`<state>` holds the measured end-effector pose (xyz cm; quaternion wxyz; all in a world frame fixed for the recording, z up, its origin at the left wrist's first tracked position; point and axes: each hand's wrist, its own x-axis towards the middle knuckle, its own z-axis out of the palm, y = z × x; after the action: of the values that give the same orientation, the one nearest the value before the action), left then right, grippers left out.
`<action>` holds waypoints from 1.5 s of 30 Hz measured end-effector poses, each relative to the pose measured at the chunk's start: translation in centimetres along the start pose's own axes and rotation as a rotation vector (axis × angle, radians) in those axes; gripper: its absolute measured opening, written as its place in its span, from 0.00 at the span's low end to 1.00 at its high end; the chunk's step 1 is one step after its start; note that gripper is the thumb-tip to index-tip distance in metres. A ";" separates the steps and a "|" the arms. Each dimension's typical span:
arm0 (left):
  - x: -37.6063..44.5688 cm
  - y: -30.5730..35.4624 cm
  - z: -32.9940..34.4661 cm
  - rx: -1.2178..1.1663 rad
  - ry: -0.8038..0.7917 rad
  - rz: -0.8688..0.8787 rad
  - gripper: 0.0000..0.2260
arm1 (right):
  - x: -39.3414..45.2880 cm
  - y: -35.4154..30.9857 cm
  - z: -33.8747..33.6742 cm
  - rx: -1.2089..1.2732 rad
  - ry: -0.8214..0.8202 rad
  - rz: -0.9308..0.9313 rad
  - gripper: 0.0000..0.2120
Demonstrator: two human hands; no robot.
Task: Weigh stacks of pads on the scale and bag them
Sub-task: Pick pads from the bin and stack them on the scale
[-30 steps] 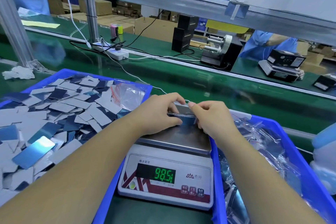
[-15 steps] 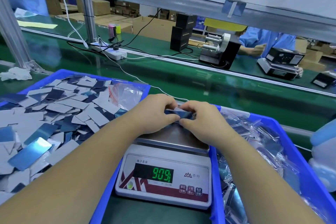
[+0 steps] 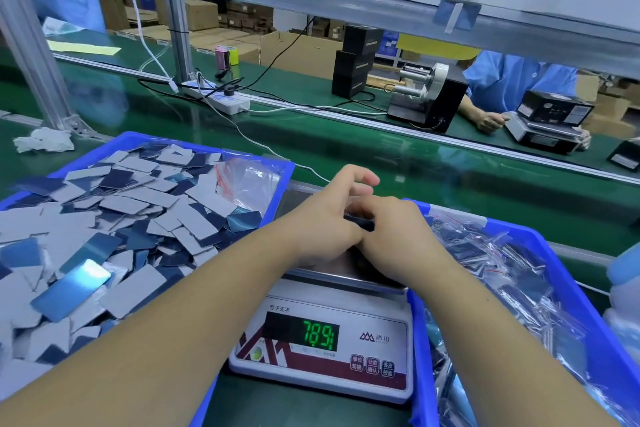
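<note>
Both hands hide most of the dark pad stack (image 3: 362,224) above the scale pan (image 3: 346,274)

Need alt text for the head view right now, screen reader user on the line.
Both hands, left hand and right hand, gather a dark stack of pads over the scale, between two blue bins.
</note>
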<state>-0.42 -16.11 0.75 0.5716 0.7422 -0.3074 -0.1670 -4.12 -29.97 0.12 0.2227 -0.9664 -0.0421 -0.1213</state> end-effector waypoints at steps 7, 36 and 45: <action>0.0 0.3 -0.5 0.044 0.001 -0.003 0.27 | 0.3 -0.9 0.4 -0.101 -0.077 -0.052 0.15; 1.9 -7.3 -9.2 0.671 0.529 -0.434 0.09 | -0.3 -1.2 0.1 -0.206 -0.091 0.038 0.11; 1.5 -3.1 -9.7 -0.167 0.822 -0.042 0.07 | -0.1 -0.6 -0.2 -0.045 0.050 0.042 0.10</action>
<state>7.34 -9.34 0.82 0.7013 0.7043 -0.0237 0.1072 -4.30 -29.54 0.50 0.2045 -0.9685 -0.0136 -0.1417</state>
